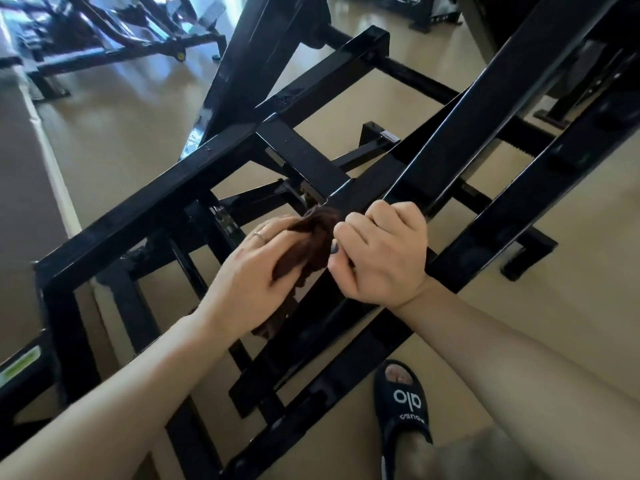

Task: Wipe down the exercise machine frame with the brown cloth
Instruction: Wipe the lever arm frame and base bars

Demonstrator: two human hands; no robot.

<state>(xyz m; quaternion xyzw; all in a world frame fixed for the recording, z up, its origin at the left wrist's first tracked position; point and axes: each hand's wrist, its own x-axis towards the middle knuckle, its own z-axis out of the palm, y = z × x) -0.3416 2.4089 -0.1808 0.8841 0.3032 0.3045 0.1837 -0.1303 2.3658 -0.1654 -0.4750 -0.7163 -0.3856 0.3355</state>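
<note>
- We hold the brown cloth bunched under our left hand, fingers laid over it and curled round its edge, pressing it against a slanted black bar of the machine frame; a loose tail of the cloth hangs below the palm.
- Our right hand sits just beside the cloth, fingers curled round the same bar. We judge this grip steadies us while we lean in, so the left hand can rub freely.
- The cloth lies near the joint where a short cross bar meets the slanted one, likely a spot where dust gathers.
- A ring shows on a left finger.
- Below the frame, on the tan floor, our foot wears a dark slipper with white letters reading "alo"; smaller writing beneath it is too small to make out.
- A green sticker sits on the frame's lower left bar; we cannot read it.
- Beyond the frame stands another machine.
</note>
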